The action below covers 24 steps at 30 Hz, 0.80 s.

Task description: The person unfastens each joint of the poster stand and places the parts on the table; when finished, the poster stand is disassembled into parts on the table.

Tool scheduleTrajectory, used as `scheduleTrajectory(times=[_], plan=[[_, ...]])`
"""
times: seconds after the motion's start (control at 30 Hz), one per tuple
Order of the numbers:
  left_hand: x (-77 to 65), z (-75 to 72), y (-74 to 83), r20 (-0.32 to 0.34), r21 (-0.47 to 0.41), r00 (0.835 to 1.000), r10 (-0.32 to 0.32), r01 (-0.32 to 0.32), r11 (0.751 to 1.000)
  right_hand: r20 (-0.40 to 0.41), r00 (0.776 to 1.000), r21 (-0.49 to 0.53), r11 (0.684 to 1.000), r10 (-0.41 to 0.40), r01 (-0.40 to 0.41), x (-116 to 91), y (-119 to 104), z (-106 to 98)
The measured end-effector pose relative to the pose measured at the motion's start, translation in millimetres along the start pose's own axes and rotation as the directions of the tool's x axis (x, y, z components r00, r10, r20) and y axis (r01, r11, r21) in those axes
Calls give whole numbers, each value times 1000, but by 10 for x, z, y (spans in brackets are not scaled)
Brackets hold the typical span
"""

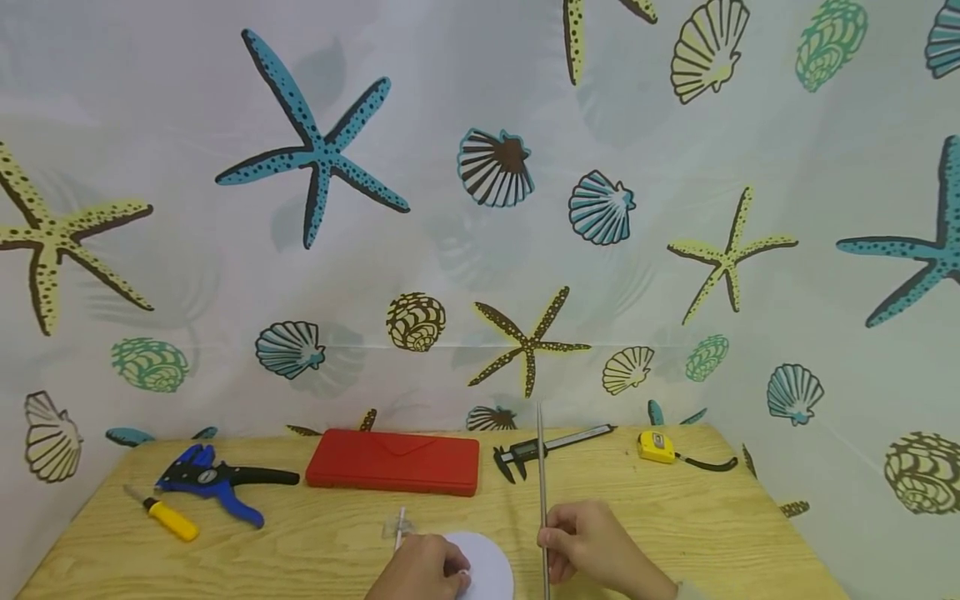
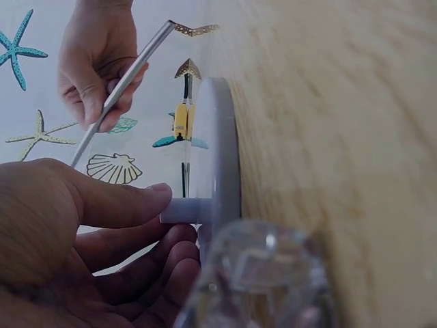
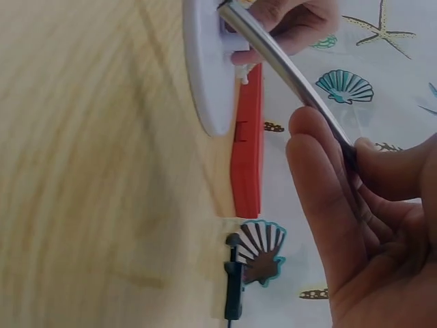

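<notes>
A white round base (image 1: pixel 491 562) lies on the table at the front middle. My left hand (image 1: pixel 427 568) pinches the short white post (image 2: pixel 179 210) standing up from it, thumb on one side and fingers on the other. In my right hand (image 1: pixel 588 546) is a thin silver metal rod (image 1: pixel 542 475), gripped between thumb and fingers and standing nearly upright in the head view. The right wrist view shows the rod's lower end right by the disc and the post. Beside the base sits a clear plastic piece (image 2: pixel 263 273), with a thin white stick (image 1: pixel 400 527) at it.
Along the back lie a red case (image 1: pixel 393 462), a digital caliper (image 1: pixel 555 446) and a yellow tape measure (image 1: pixel 656 447) with a black strap. Blue-and-black wire strippers (image 1: pixel 213 479) and a yellow-handled screwdriver (image 1: pixel 172 518) lie at the left. A patterned curtain (image 1: pixel 450 275) hangs behind the wooden table (image 1: pixel 300 550).
</notes>
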<state>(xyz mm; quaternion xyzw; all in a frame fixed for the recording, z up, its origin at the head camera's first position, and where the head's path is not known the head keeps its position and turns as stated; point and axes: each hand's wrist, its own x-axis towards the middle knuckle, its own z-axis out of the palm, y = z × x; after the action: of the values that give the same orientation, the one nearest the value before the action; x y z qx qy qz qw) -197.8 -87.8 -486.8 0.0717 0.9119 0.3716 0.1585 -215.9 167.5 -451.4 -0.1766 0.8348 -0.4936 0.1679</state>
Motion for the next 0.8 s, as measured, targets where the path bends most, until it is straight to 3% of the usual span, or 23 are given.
scheduleTrajectory(times=[0.33,0.6,0.8], plan=[[-7,-3,4,-10,1,1000,19,-19,1000,48,984,13,985,172,-173,-30,96,120],[-6,-1,1,2,-9,1000,6,-6,1000,26,974,-73,972,227,-224,-1,169,229],[-12,-13,-10,-1,-2,999,42,-42,999,11,969,-88,966,245,-243,11,241,281]])
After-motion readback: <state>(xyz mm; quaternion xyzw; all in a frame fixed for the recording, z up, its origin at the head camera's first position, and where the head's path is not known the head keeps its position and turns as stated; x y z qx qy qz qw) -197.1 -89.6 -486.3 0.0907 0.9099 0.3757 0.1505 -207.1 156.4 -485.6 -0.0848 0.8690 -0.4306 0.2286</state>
